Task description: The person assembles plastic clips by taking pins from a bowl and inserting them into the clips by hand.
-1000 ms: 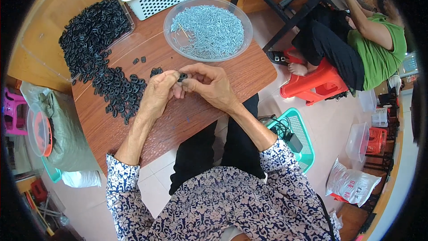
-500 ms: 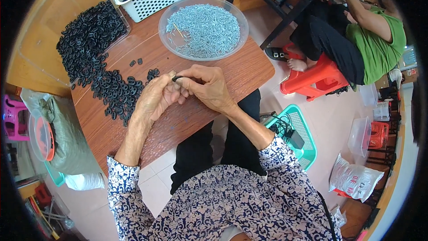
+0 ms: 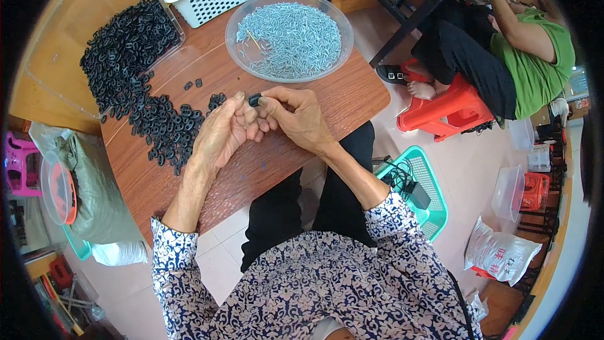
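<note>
A small black oval plastic piece (image 3: 254, 99) is pinched between the thumb and index finger of my right hand (image 3: 301, 119) above the table. My left hand (image 3: 221, 131) is right beside it, palm up, with its fingers curled in and its thumb close to the piece. Whatever the left fingers hold, if anything, is hidden. Left of my hands spreads a pile of black oval pieces (image 3: 167, 127). Beyond my hands is a round clear tub (image 3: 233, 56) of small light-blue pins (image 3: 296, 41), with a thin gold-coloured stick (image 3: 253, 40) lying among them.
A clear bin lies tipped at the table's far left, with more black pieces (image 3: 126, 47) spilling out. A white perforated basket (image 3: 220, 6) stands at the back. Right of the wooden table (image 3: 358, 97), a person in green sits on a red stool (image 3: 447, 110). A teal basket (image 3: 434, 201) holds cables.
The black piece has turned and shows more of its face between my fingers. My right hand has shifted slightly; my left stays nearly in place.
</note>
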Available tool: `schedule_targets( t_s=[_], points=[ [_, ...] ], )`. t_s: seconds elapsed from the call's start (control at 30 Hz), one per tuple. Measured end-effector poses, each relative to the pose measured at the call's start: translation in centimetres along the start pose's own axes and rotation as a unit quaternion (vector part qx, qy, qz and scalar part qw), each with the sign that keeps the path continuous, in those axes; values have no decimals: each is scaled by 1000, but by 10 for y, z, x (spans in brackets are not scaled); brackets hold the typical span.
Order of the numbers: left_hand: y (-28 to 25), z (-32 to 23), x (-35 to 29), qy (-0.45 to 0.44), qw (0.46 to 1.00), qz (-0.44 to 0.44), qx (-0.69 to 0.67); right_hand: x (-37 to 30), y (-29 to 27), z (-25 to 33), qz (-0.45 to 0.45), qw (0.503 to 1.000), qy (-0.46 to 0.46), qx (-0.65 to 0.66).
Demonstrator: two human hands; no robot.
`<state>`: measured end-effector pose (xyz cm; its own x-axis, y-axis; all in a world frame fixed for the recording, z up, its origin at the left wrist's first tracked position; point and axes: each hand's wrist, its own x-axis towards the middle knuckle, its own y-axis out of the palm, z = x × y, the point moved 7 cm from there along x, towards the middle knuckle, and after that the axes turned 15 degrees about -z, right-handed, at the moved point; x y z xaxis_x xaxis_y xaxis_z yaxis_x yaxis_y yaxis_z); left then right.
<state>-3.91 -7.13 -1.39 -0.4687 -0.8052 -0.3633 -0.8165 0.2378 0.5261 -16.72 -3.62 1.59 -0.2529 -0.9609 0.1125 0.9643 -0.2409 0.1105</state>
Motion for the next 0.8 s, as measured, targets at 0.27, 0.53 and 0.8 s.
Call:
schedule_targets(
  t_s=[0.27,0.53,0.8],
  points=[
    [-1,2,1,-19,998,38,36,-1,3,5,13,1000,-4,13],
    [-2,-4,-3,50,997,-23,46,1,4,8,31,999,4,-31],
    [0,1,-3,-38,999,19,6,-2,5,4,21,1000,-2,15]
  ],
)
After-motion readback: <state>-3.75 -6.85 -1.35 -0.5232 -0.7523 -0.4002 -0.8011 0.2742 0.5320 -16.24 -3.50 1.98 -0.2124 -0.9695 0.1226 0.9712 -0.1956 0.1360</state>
